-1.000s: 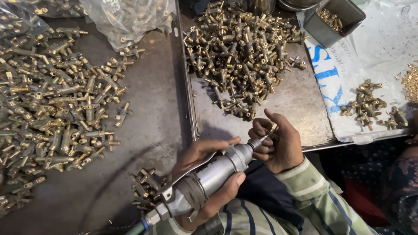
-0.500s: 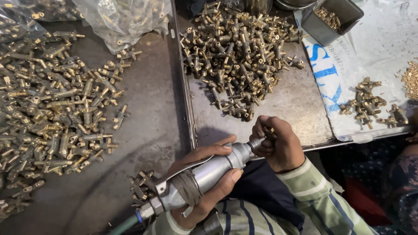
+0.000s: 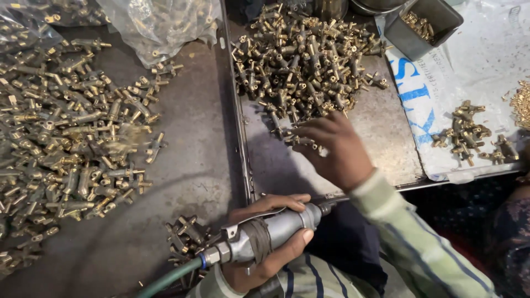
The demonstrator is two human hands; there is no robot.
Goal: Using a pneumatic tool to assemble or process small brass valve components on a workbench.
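My left hand (image 3: 255, 272) is shut around a grey air-powered hand tool (image 3: 279, 227) with a green hose (image 3: 165, 279), held low near my body. Its tip points right with nothing on it. My right hand (image 3: 338, 152) reaches out over the metal tray (image 3: 381, 138). Its spread fingers rest on the near edge of a heap of brass fittings (image 3: 303, 60). I cannot tell whether a fitting is pinched under the fingertips. A blurred brass fitting (image 3: 124, 138) shows over the big pile of fittings (image 3: 55, 138) on the left.
A small cluster of fittings (image 3: 185, 237) lies beside the tool. At the back left lies a clear plastic bag (image 3: 160, 22). A grey bin (image 3: 422, 22) of small brass parts stands at the back right. More fittings (image 3: 469, 132) lie on a white sack (image 3: 480, 66).
My right hand has left the tool's tip and moved forward onto the tray's heap. The fitting it held at the tip is gone. The tool has dropped slightly.
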